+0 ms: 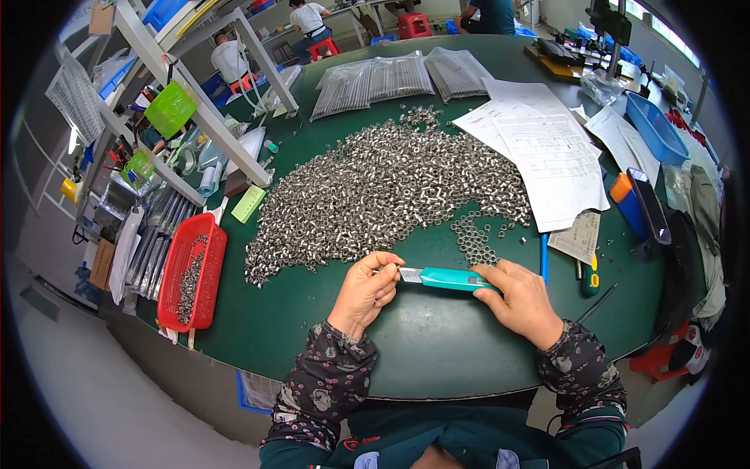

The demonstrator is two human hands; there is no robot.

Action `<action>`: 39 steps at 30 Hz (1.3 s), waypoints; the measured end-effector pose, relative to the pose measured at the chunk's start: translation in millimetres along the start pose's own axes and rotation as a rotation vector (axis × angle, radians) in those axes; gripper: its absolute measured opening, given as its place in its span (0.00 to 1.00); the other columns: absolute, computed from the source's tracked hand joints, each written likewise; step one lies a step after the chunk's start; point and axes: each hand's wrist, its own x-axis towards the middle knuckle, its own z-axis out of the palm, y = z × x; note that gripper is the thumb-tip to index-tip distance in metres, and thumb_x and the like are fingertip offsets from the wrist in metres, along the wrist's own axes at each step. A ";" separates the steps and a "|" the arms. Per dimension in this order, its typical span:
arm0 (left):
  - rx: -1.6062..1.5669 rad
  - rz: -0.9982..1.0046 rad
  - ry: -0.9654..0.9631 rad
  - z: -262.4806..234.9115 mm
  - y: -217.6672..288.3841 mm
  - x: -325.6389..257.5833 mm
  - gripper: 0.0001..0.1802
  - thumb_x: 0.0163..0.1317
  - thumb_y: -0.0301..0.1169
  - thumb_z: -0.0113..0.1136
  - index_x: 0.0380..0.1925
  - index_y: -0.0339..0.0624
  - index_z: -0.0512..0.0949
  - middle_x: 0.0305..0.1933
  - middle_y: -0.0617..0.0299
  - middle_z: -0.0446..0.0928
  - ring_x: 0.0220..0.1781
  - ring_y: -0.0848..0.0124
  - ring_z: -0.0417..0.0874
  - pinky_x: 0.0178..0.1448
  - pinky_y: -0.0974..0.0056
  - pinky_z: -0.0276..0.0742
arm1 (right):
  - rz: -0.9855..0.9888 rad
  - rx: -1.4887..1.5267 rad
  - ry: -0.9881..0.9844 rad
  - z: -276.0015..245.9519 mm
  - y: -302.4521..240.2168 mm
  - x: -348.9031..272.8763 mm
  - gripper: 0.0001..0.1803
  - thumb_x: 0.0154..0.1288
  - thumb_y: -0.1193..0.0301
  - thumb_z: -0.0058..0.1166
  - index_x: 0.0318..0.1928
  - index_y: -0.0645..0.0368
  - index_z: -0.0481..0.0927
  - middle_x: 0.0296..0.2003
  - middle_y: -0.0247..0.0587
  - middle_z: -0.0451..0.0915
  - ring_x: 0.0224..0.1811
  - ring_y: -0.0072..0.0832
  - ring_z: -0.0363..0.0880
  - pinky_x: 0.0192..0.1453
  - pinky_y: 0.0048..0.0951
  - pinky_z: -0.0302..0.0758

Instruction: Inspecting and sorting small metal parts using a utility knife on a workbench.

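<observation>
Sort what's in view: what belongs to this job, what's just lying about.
Seemingly part of the job:
cutter, held by the right fingers, left fingers at its blade
metal rings
perhaps red basket

Seemingly just lying about:
papers
phone
blue tray

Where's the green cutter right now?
In the head view, the green cutter is just below and right of centre, its handle in the right hand, its blade end at the left hand.

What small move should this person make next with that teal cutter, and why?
Perhaps draw the teal cutter, gripped by the right hand, gently back from the left hand: its fingers are at the exposed blade's tip.
</observation>
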 end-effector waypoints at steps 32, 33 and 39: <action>-0.159 0.022 0.150 -2.1 2.5 4.2 0.10 0.64 0.31 0.43 0.39 0.36 0.70 0.31 0.62 0.69 0.15 0.85 0.57 0.13 0.80 0.51 | -0.116 -0.186 0.183 -2.7 -1.0 2.2 0.18 0.42 0.71 0.60 0.39 0.55 0.75 0.23 0.36 0.68 0.26 0.31 0.69 0.26 0.30 0.66; -0.159 0.023 0.150 -1.5 3.3 3.7 0.10 0.64 0.31 0.43 0.39 0.36 0.70 0.31 0.62 0.69 0.15 0.85 0.57 0.13 0.80 0.51 | -0.116 -0.185 0.183 -2.9 -0.8 1.9 0.18 0.42 0.71 0.60 0.39 0.55 0.75 0.23 0.36 0.68 0.26 0.31 0.69 0.26 0.30 0.66; -0.104 0.027 0.104 -1.5 2.5 2.3 0.11 0.63 0.29 0.43 0.42 0.36 0.70 0.31 0.63 0.69 0.16 0.85 0.58 0.14 0.81 0.52 | 0.008 0.036 0.110 0.7 2.4 0.6 0.16 0.46 0.68 0.59 0.38 0.57 0.76 0.22 0.40 0.70 0.26 0.37 0.71 0.27 0.33 0.67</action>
